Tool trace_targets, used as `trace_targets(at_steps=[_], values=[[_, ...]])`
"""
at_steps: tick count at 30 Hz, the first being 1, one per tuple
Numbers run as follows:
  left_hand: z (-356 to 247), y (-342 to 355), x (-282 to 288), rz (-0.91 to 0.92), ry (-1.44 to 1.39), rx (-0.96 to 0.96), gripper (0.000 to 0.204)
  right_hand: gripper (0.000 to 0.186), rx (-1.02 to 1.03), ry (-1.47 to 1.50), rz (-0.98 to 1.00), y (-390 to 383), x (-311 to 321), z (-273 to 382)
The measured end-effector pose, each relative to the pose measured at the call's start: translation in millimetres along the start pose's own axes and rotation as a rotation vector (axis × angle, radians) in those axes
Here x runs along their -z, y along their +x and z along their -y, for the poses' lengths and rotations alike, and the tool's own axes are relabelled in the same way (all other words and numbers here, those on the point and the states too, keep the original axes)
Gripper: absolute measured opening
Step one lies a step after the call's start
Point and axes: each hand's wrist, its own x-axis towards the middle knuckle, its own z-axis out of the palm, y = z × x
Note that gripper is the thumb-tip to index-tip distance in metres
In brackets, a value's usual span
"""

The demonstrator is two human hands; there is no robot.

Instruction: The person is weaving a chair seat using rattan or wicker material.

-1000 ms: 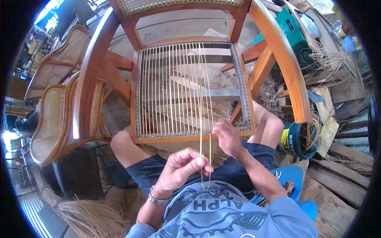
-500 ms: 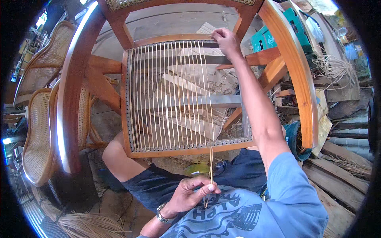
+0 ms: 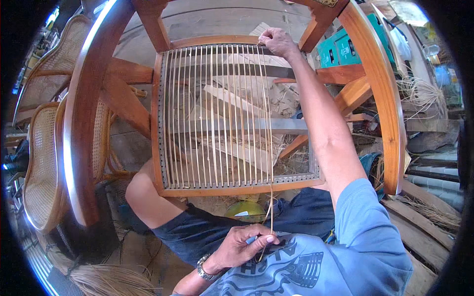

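In front of me stands a wooden chair whose seat frame [image 3: 232,187] has small holes along its edges. Parallel cane strands [image 3: 212,118] run from its far rail to its near rail, covering the left and middle parts. My left hand [image 3: 244,245], closed near my shirt, pinches a loose cane strand [image 3: 271,209] that hangs over the near rail. At the far rail, my right hand [image 3: 279,42] is closed with the fingertips pressed together beside the last strands; a thin strand seems to run to it, though the fingers hide the grip.
Chairs with woven cane [image 3: 42,163] stand at the left. A green crate [image 3: 340,49] sits behind the right armrest [image 3: 377,93]. Bundles of loose cane [image 3: 111,278] lie at lower left and far right. Planks [image 3: 419,237] lie at the right.
The seat has shifted slightly in view. My right hand stays at the far rail, now with a strand running toward it beside the last one. My left hand keeps its pinch near my shirt.
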Motion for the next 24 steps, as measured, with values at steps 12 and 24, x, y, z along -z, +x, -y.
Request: trace_targets(at_steps=[12, 24], values=[[-2, 8, -5, 0.020, 0.067, -0.072, 0.015, 0.025, 0.052, 0.045, -0.050, -9, 2, 4], [-10, 12, -6, 0.043, 0.093, -0.122, 0.015, 0.017, 0.214, -0.155, -0.093, -12, -14, 5]])
